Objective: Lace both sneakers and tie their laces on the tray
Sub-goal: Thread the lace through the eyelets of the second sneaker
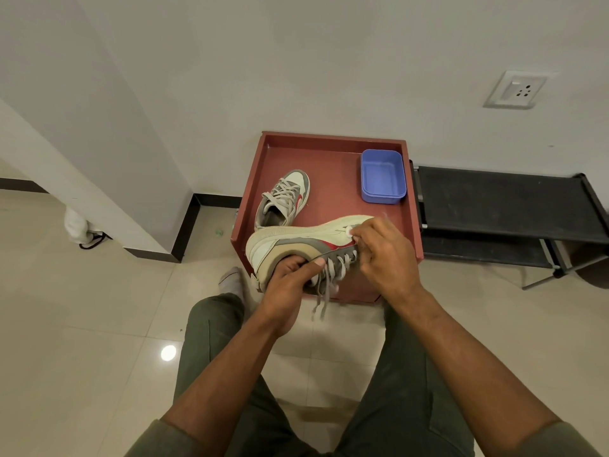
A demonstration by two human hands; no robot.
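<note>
1. Left hand (286, 285) grips the tilted sneaker (306, 242) at its collar, over the tray's (333, 179) near edge.
2. Right hand (382, 255) pinches a flat lace (341, 263) near the toe.
3. Second sneaker (283, 199), laced, lies on the matte red tray beside a blue plastic tub (382, 176).

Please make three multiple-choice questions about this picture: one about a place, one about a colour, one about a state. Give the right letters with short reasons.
1. Where does the blue container stand?
A. on the floor
B. in the far right corner of the tray
C. on the black rack

2. What colour is the tray?
A. reddish brown
B. green
C. white

3. How is the held sneaker positioned?
A. flat on the tray
B. tipped on its side, sole facing away from the person
C. on a foot

Answers: B, its blue walls stand inside the tray's far right corner. A, the tray's rim and floor are reddish brown. B, the left hand grips its collar while the right hand works at the laces; the other sneaker lies upright on the tray.
</note>
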